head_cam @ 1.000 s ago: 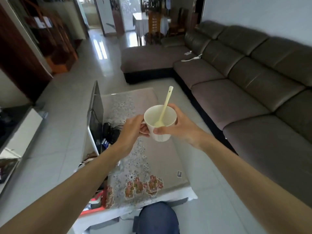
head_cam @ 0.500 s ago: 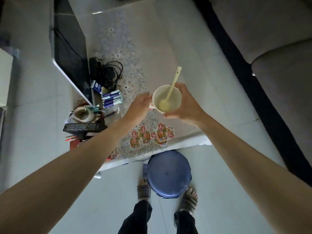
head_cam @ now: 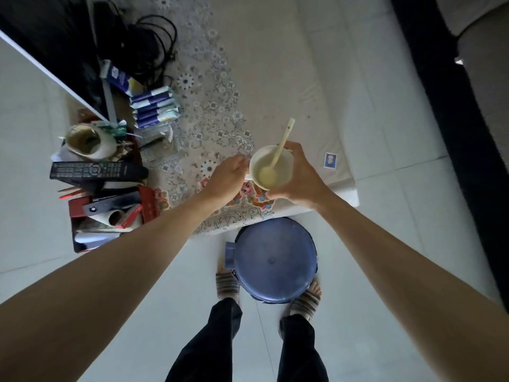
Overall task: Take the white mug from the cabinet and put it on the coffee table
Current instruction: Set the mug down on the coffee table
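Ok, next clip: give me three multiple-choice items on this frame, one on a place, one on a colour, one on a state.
1. Where is the black remote?
A. On the stool
B. Left of the mug, amid the table clutter
C. On the floor

2. What colour is the round stool by the person's feet?
A. Red
B. Green
C. Blue

3. How is the white mug held?
A. By both hands
B. By one hand
C. By neither hand

Answers:
1 B: the black remote lies on the coffee table among the clutter.
2 C: the stool is blue.
3 A: left hand and right hand grip the white mug with its spoon.
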{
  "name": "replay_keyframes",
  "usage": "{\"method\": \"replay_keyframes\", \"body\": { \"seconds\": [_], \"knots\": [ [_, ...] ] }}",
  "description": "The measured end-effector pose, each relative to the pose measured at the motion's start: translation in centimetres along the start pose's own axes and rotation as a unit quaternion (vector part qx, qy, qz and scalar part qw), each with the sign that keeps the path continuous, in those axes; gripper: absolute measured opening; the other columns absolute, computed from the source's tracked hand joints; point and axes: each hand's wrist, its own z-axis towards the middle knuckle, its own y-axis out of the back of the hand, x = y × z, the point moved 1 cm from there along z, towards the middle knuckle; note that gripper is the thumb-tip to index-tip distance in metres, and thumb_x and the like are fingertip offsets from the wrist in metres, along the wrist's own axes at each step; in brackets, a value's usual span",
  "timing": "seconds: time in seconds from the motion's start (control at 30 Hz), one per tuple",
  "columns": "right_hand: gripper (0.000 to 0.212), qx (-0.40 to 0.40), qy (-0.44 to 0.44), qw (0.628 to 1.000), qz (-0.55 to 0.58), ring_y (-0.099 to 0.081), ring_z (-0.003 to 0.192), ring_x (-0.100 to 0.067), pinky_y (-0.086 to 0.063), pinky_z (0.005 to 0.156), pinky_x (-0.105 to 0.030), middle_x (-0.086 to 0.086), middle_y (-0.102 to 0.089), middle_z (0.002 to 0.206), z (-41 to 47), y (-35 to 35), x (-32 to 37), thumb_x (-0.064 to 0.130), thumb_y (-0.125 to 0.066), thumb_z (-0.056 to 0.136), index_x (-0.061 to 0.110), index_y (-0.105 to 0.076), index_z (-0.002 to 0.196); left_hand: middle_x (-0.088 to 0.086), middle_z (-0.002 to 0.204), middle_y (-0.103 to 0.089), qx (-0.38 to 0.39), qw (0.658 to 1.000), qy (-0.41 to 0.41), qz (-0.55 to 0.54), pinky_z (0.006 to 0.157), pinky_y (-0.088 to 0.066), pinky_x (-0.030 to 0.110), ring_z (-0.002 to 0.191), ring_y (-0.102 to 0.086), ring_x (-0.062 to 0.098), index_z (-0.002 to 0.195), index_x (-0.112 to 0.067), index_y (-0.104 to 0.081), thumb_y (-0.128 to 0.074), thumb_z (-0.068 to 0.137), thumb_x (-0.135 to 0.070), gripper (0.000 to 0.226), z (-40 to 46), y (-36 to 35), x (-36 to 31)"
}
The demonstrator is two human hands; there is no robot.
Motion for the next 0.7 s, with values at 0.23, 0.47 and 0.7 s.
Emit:
{"method": "replay_keyframes", "body": {
  "seconds": [0.23,0.47,0.7],
  "knots": [
    [0.1,0.005,-0.009,1.0,-0.009,-0.053,0.107,-0.022,-0.045,0.063,-0.003,-0.006,-0.054,0.122,2.9,-2.8,-3.6,-0.013,-0.088,0.065,0.013,-0.036,0.147,0.032,0.11,-0.069,0.014,1.0,0.013,0.002,0.057,-0.057,0.02,0.075,-0.068,0.008,0.101,0.002,-0.055,-0.034,0.11,-0.022,0.033,2.0,-2.1,4.2],
    [0.102,0.008,-0.027,0.999,-0.035,-0.057,0.112,-0.024,-0.047,0.066,-0.009,-0.008,-0.056,0.129,6.1,-4.7,-5.9,-0.007,-0.089,0.064,0.019,-0.036,0.147,0.035,0.098,-0.07,-0.003,1.0,0.019,0.005,0.072,-0.059,0.053,0.086,-0.071,0.044,0.095,-0.002,-0.055,-0.034,0.11,-0.02,0.031,3.8,-2.7,6.0],
    [0.106,0.026,-0.063,0.997,-0.031,-0.06,0.123,-0.039,-0.065,0.079,-0.057,-0.018,-0.051,0.137,7.0,-6.9,-7.3,-0.004,-0.087,0.054,0.024,-0.029,0.138,0.03,0.107,-0.065,0.034,0.999,0.036,-0.021,0.09,-0.056,0.06,0.102,-0.07,0.038,0.11,0.0,-0.05,-0.029,0.11,-0.026,0.033,4.6,-4.0,9.6]
  ]
}}
